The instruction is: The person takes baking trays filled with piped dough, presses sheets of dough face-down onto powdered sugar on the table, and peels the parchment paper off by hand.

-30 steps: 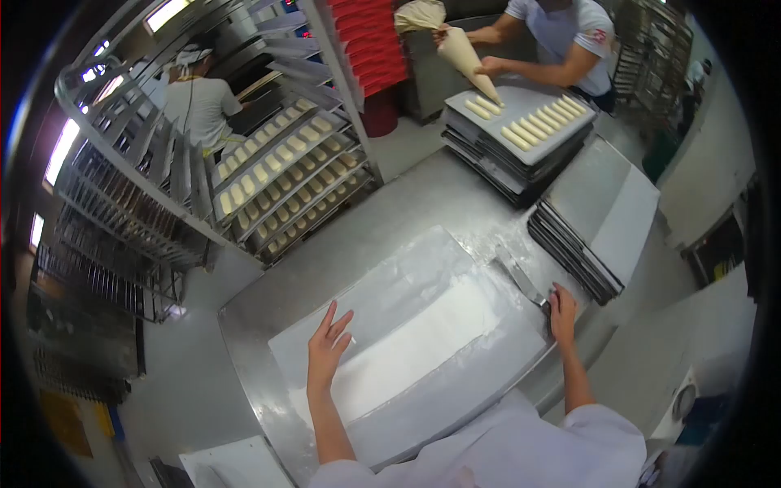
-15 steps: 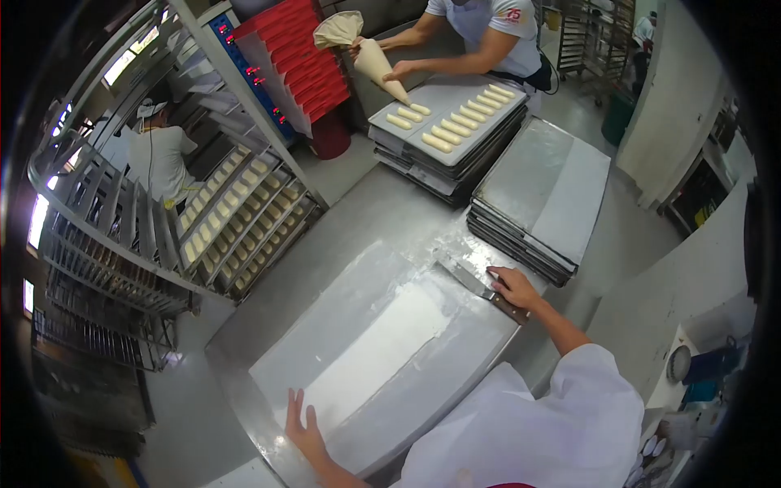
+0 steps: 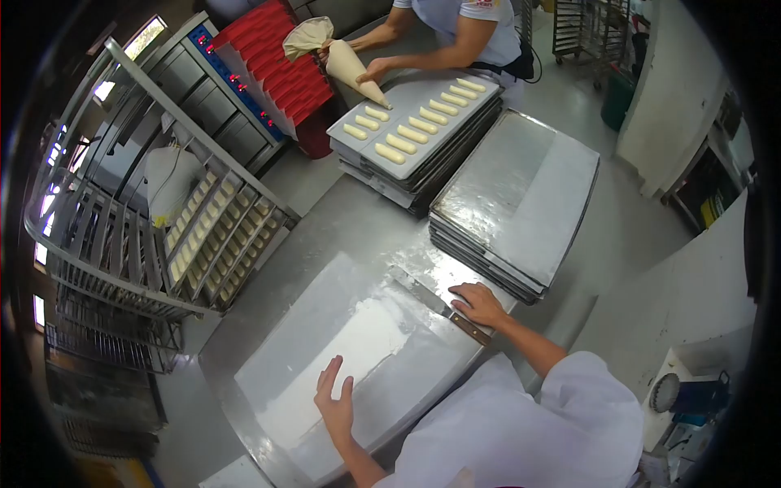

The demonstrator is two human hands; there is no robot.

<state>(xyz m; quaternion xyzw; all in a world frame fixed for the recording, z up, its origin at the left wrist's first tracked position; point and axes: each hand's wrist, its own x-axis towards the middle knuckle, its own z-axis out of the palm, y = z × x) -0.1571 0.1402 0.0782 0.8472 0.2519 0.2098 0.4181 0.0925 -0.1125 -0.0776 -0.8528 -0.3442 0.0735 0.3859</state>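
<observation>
My left hand (image 3: 334, 403) is held with its fingers apart over a white strip (image 3: 305, 398) spread on a pale sheet (image 3: 281, 325). Nothing is in it. On the metal table (image 3: 313, 224), my right hand (image 3: 478, 306) rests with fingers spread, just beside a spatula (image 3: 469, 328) with a wooden handle and a long flat blade. The hand is next to the handle and not wrapped round it.
Across the table a co-worker (image 3: 464, 37) squeezes a piping bag (image 3: 350, 69) over a tray (image 3: 390, 106) of piped strips. Stacked trays (image 3: 521, 195) stand at the table's right. A rack (image 3: 154, 81) with filled trays is at the left.
The view has turned, shifting the scene leftward. My left hand has moved up and in over the white strip since half a second ago. My right hand has stayed near the spatula.
</observation>
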